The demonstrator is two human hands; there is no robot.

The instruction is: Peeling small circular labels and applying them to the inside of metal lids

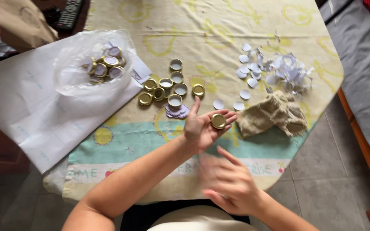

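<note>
1. One small round gold metal lid (218, 121) rests on the fingers of our left hand (202, 126), which lies palm up and spread wide above the near edge of the table. Nothing clamps the lid; it only sits there, so in our judgement a slight tilt of the palm could let it slide off toward the floor tiles (322, 171).
2. Left of that hand, a clear plastic bag (93, 64) holds more gold lids with pale paper discs in them, and a loose cluster of gold lids (168, 87) lies on the yellow patterned tablecloth (219, 25) just beyond our fingertips. A careless sweep of the forearm could, we think, scatter them.
3. Our right hand (228, 186) hovers below and slightly right of the left, blurred, fingers loosely spread, index pointing up toward the lid. We see nothing in it, though the blur keeps us from being sure. It is near the lid but apart from it; a jab from below might knock the lid away.
4. Further right lie white paper discs (247, 70), paper offcuts (287, 68) and a crumpled piece of burlap (275, 113); a draught could shift the discs.
</note>
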